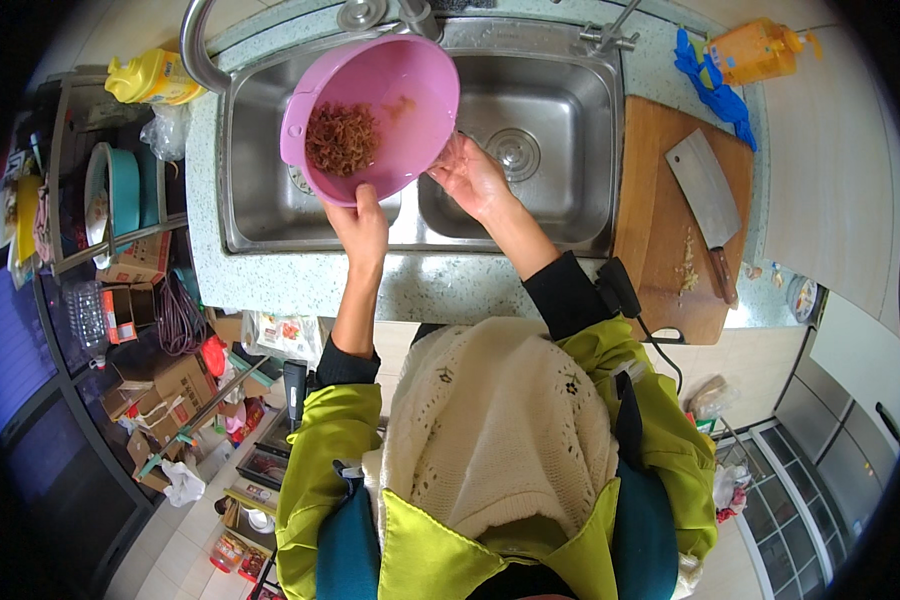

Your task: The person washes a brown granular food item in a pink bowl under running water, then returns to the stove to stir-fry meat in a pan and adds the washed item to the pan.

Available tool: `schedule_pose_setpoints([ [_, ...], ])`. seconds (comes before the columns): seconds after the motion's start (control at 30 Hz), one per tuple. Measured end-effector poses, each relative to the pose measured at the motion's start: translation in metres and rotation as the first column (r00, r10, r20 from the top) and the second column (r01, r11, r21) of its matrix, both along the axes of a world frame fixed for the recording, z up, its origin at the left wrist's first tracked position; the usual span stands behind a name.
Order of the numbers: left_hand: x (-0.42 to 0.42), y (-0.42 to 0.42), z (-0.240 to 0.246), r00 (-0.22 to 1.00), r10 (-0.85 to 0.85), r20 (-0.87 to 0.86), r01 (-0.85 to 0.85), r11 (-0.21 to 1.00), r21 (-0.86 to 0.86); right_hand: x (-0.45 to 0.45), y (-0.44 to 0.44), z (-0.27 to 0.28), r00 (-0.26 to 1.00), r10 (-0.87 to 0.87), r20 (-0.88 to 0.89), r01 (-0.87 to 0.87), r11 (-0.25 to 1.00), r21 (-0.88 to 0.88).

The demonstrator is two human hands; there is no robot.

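A pink plastic basin [420, 82] is tilted over the double stainless-steel sink [570, 135], mostly above its left bowl. Brown, shredded-looking food [343, 139] lies in a clump at the basin's left side, with a little liquid and a few small bits beside it. My left hand [360, 225] grips the basin's near rim, thumb on top. My right hand [471, 174] is at the basin's right rim, palm up and wet, with water around the fingertips; whether it bears any of the basin's weight I cannot tell.
Right of the sink, a cleaver [705, 187] and minced pale bits [688, 262] lie on a wooden cutting board [645, 225]. Blue gloves [720, 97] and an orange pump bottle [754, 52] are behind it. A curved faucet [195, 45] and a yellow bottle [154, 77] stand at the left.
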State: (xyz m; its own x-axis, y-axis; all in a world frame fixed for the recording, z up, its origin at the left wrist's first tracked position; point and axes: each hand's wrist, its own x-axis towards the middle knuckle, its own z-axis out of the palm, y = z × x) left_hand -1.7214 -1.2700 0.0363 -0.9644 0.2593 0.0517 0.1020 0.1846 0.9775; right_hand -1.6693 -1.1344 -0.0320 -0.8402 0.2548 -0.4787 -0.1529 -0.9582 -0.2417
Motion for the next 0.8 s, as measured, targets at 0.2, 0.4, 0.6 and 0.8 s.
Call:
schedule_pose_setpoints([
  [0.2, -0.003, 0.002, 0.004, 0.999, 0.007, -0.048, -0.008, 1.0, -0.021, 0.002, 0.0, 0.005, 1.0, -0.015, 0.023, 0.016, 1.0, -0.02],
  [0.4, -0.006, 0.003, 0.01, 0.988, 0.009, -0.151, -0.015, 0.999, -0.042, 0.003, -0.001, 0.012, 0.998, -0.004, 0.067, 0.006, 0.999, -0.034],
  [0.6, -0.012, 0.002, 0.012, 0.987, -0.003, -0.163, -0.004, 0.999, -0.042, 0.003, -0.003, 0.019, 1.0, -0.024, 0.017, 0.024, 1.0, -0.001],
  [0.8, -0.011, 0.005, 0.014, 0.993, 0.03, -0.11, -0.03, 1.0, 0.006, 0.007, 0.007, 0.047, 0.935, -0.177, 0.306, -0.089, 0.72, 0.688],
])
